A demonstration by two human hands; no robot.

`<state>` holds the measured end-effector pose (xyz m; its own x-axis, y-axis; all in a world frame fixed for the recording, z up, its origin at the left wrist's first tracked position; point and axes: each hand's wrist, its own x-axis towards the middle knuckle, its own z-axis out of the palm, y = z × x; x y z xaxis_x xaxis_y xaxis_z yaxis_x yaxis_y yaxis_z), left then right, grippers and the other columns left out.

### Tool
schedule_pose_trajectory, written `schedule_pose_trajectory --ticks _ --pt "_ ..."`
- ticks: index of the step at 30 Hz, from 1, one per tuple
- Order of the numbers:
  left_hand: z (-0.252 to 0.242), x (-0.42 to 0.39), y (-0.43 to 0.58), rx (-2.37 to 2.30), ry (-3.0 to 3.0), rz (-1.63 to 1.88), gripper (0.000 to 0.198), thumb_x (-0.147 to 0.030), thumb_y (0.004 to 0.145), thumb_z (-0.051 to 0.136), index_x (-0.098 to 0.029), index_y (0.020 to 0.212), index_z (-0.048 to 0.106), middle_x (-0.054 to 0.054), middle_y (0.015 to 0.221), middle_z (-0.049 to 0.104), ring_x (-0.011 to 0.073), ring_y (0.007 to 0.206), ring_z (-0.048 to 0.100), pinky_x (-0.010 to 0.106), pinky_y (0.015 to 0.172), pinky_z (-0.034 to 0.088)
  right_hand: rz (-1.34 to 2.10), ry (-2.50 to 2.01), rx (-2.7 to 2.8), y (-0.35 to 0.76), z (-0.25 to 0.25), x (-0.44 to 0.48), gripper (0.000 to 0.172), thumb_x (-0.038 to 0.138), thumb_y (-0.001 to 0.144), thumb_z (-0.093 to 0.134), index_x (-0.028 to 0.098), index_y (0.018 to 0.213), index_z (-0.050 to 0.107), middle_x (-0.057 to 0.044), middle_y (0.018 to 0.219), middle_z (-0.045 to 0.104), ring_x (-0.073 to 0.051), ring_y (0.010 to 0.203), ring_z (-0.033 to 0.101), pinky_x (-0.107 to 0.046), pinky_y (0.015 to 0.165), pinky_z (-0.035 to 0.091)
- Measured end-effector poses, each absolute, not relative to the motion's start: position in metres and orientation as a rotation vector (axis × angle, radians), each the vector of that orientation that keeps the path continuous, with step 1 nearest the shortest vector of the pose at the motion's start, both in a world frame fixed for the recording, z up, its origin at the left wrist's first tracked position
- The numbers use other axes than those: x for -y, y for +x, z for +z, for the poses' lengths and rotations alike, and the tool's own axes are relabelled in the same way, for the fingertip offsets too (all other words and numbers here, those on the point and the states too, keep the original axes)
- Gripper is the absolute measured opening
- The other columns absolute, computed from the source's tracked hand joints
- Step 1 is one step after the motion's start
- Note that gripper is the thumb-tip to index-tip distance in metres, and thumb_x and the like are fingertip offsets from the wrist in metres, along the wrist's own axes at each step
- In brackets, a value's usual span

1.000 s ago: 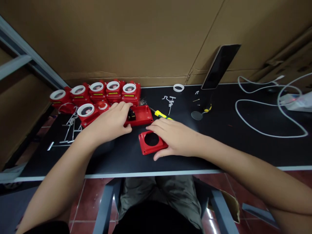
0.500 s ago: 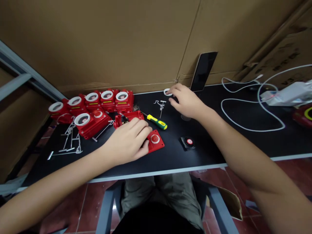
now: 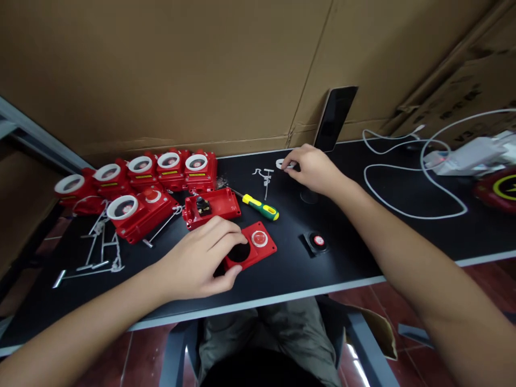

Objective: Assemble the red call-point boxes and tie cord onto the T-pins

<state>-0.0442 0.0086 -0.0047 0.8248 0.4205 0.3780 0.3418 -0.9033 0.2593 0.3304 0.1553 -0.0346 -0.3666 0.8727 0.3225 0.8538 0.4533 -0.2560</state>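
Note:
My left hand (image 3: pixel 201 257) lies over the left end of a flat red cover (image 3: pixel 268 248), fingers and thumb at opposite edges beside its round hole. A clear dome in a white ring sits at the cover's right end. Behind that hand is an open red housing (image 3: pixel 226 206) with a black switch piece (image 3: pixel 203 206) inside. At the back of the table my right hand (image 3: pixel 312 167) pinches a white ring (image 3: pixel 279 163) between thumb and fingers. Below its wrist lies a clear disc (image 3: pixel 309 196). A black square part with a red-and-white centre (image 3: pixel 318 242) rests nearer the front.
Several assembled red boxes (image 3: pixel 200 174) line the back left, with small metal T-bars on cords (image 3: pixel 94 271) in front. A green-yellow screwdriver (image 3: pixel 262 207) lies mid-table. A phone (image 3: pixel 336 118) leans on the cardboard wall. White cable (image 3: pixel 419 215) loops at right.
My right hand has closed on the white ring and drawn it slightly towards me. My left hand has shifted lower and its thumb has spread, uncovering more of the cover and the housing. The view has shifted slightly.

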Motion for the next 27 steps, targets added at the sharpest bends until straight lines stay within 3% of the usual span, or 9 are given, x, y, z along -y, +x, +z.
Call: schedule_pose_trajectory --ticks 2,5,7,12,14,17,20,22,27 --pt "-0.006 -0.008 -0.044 -0.591 2.814 0.64 0.027 -0.019 0.106 0.068 -0.016 0.133 0.067 0.015 0.125 0.078 0.0312 0.115 0.075 0.042 0.096 0.066 0.033 -1.447 2.275 0.33 -0.029 -0.148 0.029 0.019 0.099 0.064 0.016 0.12 0.083 -0.018 0.112 0.081 -0.035 0.109 0.069 -0.051 0.102 0.057" --pt "-0.009 -0.01 -0.043 -0.595 2.806 0.63 0.026 -0.016 0.107 0.067 -0.016 0.132 0.068 0.014 0.125 0.078 0.0314 0.117 0.074 0.041 0.095 0.066 -0.001 -1.397 2.301 0.324 -0.028 -0.137 0.055 0.015 0.099 0.06 0.016 0.151 0.077 -0.017 0.119 0.078 -0.034 0.11 0.069 -0.051 0.105 0.058" --pt "-0.01 -0.011 -0.043 -0.608 2.797 0.625 0.026 -0.014 0.107 0.066 -0.017 0.132 0.068 0.014 0.126 0.078 0.0312 0.117 0.074 0.041 0.095 0.065 0.003 -1.347 2.37 0.319 -0.031 -0.132 0.061 0.013 0.099 0.059 0.018 0.157 0.078 -0.017 0.118 0.076 -0.032 0.108 0.068 -0.05 0.105 0.058" --pt "-0.015 -0.009 -0.044 -0.659 2.763 0.606 0.029 -0.017 0.103 0.072 -0.018 0.132 0.067 0.014 0.129 0.077 0.0325 0.12 0.075 0.043 0.095 0.067 0.048 -1.198 2.494 0.316 -0.03 -0.126 0.046 0.012 0.1 0.06 0.028 0.125 0.094 -0.013 0.113 0.072 -0.027 0.104 0.068 -0.045 0.099 0.06" --pt "-0.019 -0.008 -0.044 -0.709 2.738 0.583 0.044 -0.027 0.1 0.082 -0.017 0.139 0.064 0.018 0.138 0.073 0.0357 0.124 0.076 0.045 0.095 0.07 0.037 -1.166 2.466 0.318 -0.021 -0.122 0.043 0.012 0.102 0.06 0.029 0.121 0.094 -0.013 0.119 0.071 -0.027 0.107 0.069 -0.046 0.099 0.061" --pt "-0.027 -0.008 -0.044 -0.834 2.697 0.57 0.065 -0.033 0.095 0.089 -0.014 0.148 0.056 0.022 0.145 0.069 0.0398 0.13 0.075 0.051 0.101 0.072 -0.048 -1.101 2.286 0.312 -0.009 -0.112 0.039 0.014 0.107 0.061 0.03 0.131 0.088 -0.01 0.115 0.071 -0.023 0.094 0.067 -0.043 0.09 0.062" --pt "-0.031 -0.01 -0.044 -0.894 2.664 0.577 0.063 -0.03 0.097 0.089 -0.016 0.147 0.054 0.02 0.141 0.072 0.0403 0.132 0.075 0.055 0.11 0.07 -0.027 -0.951 2.127 0.295 -0.003 -0.094 0.045 0.013 0.108 0.067 0.032 0.149 0.074 -0.004 0.108 0.074 -0.016 0.076 0.06 -0.035 0.077 0.06" --pt "-0.033 -0.012 -0.044 -0.908 2.633 0.582 0.064 -0.031 0.097 0.092 -0.018 0.146 0.053 0.018 0.141 0.074 0.0396 0.133 0.076 0.056 0.114 0.069 0.068 -0.834 2.174 0.281 -0.003 -0.08 0.049 0.008 0.106 0.072 0.031 0.15 0.069 -0.002 0.109 0.079 -0.013 0.072 0.062 -0.03 0.072 0.06" --pt "-0.034 -0.011 -0.043 -0.936 2.515 0.645 0.075 -0.031 0.097 0.095 -0.022 0.155 0.048 0.017 0.149 0.075 0.0388 0.139 0.076 0.054 0.116 0.07 0.188 -0.456 2.415 0.258 -0.005 -0.052 0.021 0.009 0.109 0.077 0.02 0.126 0.075 -0.009 0.116 0.086 -0.018 0.104 0.083 -0.03 0.09 0.069"
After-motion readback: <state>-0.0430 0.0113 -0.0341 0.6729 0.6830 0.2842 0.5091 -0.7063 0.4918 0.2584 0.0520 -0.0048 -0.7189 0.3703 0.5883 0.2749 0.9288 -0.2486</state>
